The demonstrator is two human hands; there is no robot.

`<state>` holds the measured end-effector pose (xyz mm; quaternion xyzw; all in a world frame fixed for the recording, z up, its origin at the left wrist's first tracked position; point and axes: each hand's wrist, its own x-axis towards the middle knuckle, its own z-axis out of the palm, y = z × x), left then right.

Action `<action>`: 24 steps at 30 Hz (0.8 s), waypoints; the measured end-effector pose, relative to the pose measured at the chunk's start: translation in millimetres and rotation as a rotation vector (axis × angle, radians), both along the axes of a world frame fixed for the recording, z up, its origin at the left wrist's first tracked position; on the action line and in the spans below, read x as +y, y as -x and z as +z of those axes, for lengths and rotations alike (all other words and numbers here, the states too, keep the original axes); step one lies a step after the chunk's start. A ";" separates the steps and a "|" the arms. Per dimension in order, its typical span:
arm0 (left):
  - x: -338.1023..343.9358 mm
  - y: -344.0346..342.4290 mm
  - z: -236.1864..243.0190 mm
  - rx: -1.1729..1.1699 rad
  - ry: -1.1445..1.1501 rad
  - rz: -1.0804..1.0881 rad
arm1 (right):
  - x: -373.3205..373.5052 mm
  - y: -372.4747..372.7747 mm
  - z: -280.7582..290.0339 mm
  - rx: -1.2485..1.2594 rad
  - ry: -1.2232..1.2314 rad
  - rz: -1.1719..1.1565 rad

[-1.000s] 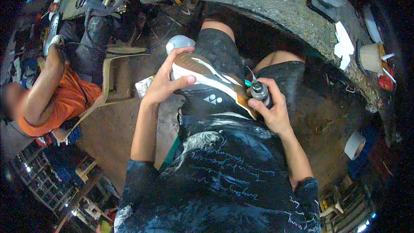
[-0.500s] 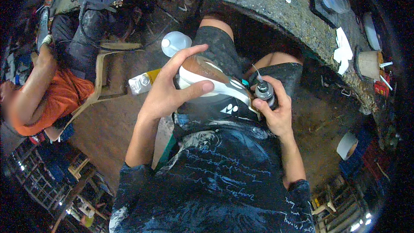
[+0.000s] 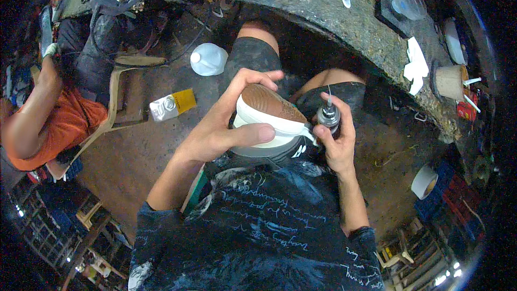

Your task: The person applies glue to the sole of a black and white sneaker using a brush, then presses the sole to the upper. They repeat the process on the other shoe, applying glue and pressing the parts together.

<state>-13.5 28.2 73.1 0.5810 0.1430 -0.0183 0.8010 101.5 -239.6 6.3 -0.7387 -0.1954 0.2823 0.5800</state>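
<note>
The left hand [image 3: 226, 129] is clamped around a white sneaker [image 3: 272, 121], thumb pressed along the white sidewall on the near side and fingers curled over the far edge. The shoe is held above the person's lap, turned so that its brown patterned sole [image 3: 269, 102] faces up. Just right of the shoe's heel end, the right hand [image 3: 339, 140] is closed on a small dark bottle [image 3: 328, 116] with a thin needle-like nozzle that points upward; the bottle sits touching or almost touching the shoe's right end, and which cannot be told. The person is seated, bare knees showing beyond the shoe, in dark shorts and a dark printed shirt.

On the floor to the far left of the shoe stands a white plastic jug [image 3: 209, 58], and nearer left of it lies a metal can with a yellow label [image 3: 172, 105]. Farther left another person in an orange shirt [image 3: 59, 126] sits on a wooden chair [image 3: 116, 102]. Across the far side curves a stained bench [image 3: 323, 5], carrying a clear plastic lid [image 3: 408, 1], a crumpled white cloth [image 3: 416, 64] and a round pot with white sticks [image 3: 449, 82]. A roll of tape [image 3: 424, 181] lies on the floor to the right.
</note>
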 end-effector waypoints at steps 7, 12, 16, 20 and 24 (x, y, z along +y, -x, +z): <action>-7.8 2.6 8.8 0.048 -0.104 -0.001 | -8.1 -3.6 8.3 -0.041 0.104 -0.020; -3.7 2.0 9.5 0.162 -0.190 -0.041 | -8.2 -8.6 35.2 -0.289 0.086 -0.038; -3.7 2.1 11.4 0.210 -0.168 0.010 | -14.1 -18.4 75.8 -0.632 0.176 0.044; -19.7 3.2 14.4 0.145 -0.164 0.124 | -19.2 -13.8 111.0 -0.946 0.370 0.093; -24.8 2.3 14.8 0.078 -0.235 0.173 | -18.2 -13.4 128.0 -1.152 0.481 0.137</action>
